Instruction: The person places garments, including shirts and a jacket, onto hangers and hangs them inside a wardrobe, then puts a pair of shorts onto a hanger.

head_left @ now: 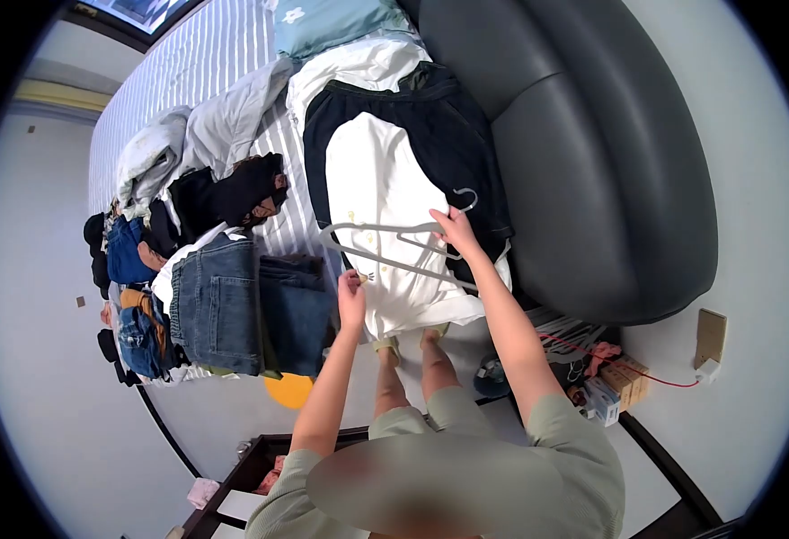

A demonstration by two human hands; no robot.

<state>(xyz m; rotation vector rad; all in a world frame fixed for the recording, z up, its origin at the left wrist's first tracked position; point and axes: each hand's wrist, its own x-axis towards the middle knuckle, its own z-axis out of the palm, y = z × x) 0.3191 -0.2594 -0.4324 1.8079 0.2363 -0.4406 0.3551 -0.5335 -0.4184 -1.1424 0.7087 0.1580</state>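
A white shirt (376, 171) with small yellowish details down its front lies spread over dark trousers (466, 126) at the bed's edge. My right hand (454, 230) is closed around a grey clothes hanger (381, 228) near its hook, holding it across the shirt. The hanger's hook points away to the upper right. At the shirt's left edge, the fingers of my left hand (351, 292) are curled in and appear to pinch the white cloth. Just left of that hand lie folded blue jeans (291, 305).
Denim shorts (215, 305) and other piled clothes cover the left of the striped bed (188, 63). A black padded headboard (583, 180) rises on the right. Boxes (624, 386) and a red cable (646, 371) are at the lower right, near the wall.
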